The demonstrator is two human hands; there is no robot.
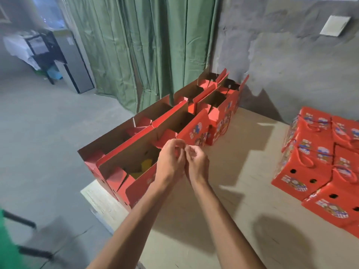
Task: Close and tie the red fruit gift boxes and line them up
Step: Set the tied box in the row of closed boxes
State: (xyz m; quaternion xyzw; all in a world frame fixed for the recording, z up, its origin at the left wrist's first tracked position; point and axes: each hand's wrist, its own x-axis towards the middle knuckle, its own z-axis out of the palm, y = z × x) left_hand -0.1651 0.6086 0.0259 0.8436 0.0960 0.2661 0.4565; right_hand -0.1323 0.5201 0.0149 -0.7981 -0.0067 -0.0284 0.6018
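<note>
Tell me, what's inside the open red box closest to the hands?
Inside the nearest open box something yellow shows against brown cardboard. What it is I cannot tell. The front wall and the left hand cover the rest of the inside.

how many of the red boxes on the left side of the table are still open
6, in three pairs along the table's left edge: nearest pair, middle pair, farthest pair by the curtain. None seems hidden behind them.

Bare table point(242, 162) strip passable between open boxes point(174, 121) left; closed boxes point(318, 162) right.
</note>
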